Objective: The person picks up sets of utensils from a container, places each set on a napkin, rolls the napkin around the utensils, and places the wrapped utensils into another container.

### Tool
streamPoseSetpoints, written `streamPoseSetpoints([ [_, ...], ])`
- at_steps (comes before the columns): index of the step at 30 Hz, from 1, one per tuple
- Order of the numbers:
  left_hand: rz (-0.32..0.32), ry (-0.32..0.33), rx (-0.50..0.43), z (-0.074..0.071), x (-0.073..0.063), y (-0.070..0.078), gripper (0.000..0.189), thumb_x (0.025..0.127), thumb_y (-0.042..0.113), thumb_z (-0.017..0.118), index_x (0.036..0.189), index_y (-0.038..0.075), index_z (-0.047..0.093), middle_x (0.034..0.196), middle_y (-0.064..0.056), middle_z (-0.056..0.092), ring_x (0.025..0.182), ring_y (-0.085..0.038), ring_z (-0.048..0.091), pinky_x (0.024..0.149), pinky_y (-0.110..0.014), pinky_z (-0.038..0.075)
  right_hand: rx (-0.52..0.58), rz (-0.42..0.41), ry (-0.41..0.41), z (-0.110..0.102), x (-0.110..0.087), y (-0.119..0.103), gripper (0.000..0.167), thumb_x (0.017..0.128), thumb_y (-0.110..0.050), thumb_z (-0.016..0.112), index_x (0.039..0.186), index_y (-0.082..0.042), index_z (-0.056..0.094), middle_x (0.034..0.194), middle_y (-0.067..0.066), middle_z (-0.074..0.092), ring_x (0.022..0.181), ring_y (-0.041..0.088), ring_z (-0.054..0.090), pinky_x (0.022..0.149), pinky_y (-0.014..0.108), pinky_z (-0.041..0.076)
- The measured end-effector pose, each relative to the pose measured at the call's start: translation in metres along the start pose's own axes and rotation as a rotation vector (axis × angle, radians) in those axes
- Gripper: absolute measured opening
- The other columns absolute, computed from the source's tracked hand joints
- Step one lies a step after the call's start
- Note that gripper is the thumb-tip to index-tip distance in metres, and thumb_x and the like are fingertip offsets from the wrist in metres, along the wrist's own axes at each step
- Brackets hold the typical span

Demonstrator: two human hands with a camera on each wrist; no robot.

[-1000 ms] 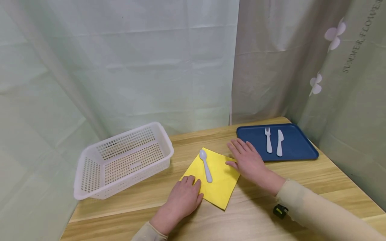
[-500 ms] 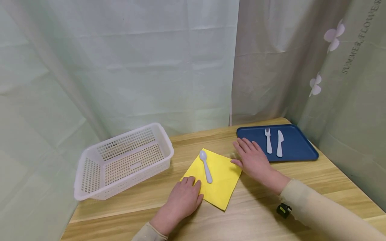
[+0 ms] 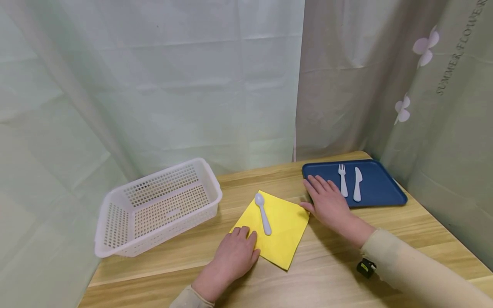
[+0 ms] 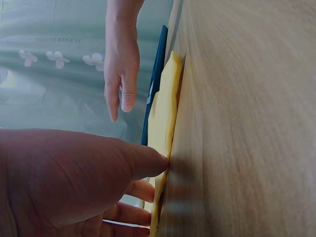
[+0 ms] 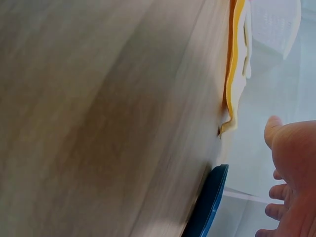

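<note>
Flat on the wooden table [image 3: 327,278], between basket and tray: a yellow cloth [image 3: 285,226], turned cornerwise, probably several layers thick (the edge being blurred in the left wrist view). On top, a pale spoon [image 3: 263,213], bowl toward the far corner, handle running near and slightly right. At the cloth's near left side, the left hand [image 3: 236,252], fingers slightly apart and resting on the cloth, thumb touching its near edge. Above the cloth's right corner and the near left part of the tray, the right hand [image 3: 328,204], raised and holding nothing, fingers extended and a little spread, thumb out to the left.

Far right, a blue tray [image 3: 381,184]; on it, side by side, a white fork [image 3: 342,179] and, just right, a white knife [image 3: 357,184], tines and blade pointing far. To the left, apart from the cloth, a white perforated basket [image 3: 177,227], set at a slant. Behind, a pale curtain [image 3: 185,85].
</note>
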State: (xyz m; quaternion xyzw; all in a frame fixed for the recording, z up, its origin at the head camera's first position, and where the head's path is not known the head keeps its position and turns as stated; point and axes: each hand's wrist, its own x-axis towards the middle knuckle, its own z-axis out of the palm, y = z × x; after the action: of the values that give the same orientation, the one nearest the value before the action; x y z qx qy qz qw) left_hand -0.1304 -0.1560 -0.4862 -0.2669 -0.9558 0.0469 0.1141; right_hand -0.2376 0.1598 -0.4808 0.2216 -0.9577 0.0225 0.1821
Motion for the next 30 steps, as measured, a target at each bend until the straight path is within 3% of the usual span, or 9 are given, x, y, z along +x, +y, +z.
streamPoseSetpoints([
  [10, 0.004, 0.009, -0.003, 0.001, 0.000, 0.000, 0.041, 0.098, 0.038, 0.080, 0.123, 0.006, 0.075, 0.119, -0.015, 0.069, 0.105, -0.033, 0.066, 0.084, -0.046, 0.060, 0.012, 0.059, -0.047, -0.001, 0.001, 0.009, 0.078, 0.107, -0.047, 0.071, 0.165, 0.000, 0.047, 0.169, 0.026, 0.044, 0.157, 0.047, 0.039, 0.126, 0.066, 0.030],
  [30, 0.004, 0.016, -0.009, 0.000, 0.000, 0.000, 0.040, 0.097, 0.037, 0.081, 0.121, 0.005, 0.075, 0.119, -0.015, 0.069, 0.104, -0.034, 0.066, 0.084, -0.046, 0.060, -0.006, 0.106, -0.064, 0.001, 0.000, 0.035, 0.075, 0.110, -0.047, 0.067, 0.163, 0.002, 0.048, 0.166, 0.028, 0.046, 0.155, 0.050, 0.040, 0.125, 0.069, 0.031],
])
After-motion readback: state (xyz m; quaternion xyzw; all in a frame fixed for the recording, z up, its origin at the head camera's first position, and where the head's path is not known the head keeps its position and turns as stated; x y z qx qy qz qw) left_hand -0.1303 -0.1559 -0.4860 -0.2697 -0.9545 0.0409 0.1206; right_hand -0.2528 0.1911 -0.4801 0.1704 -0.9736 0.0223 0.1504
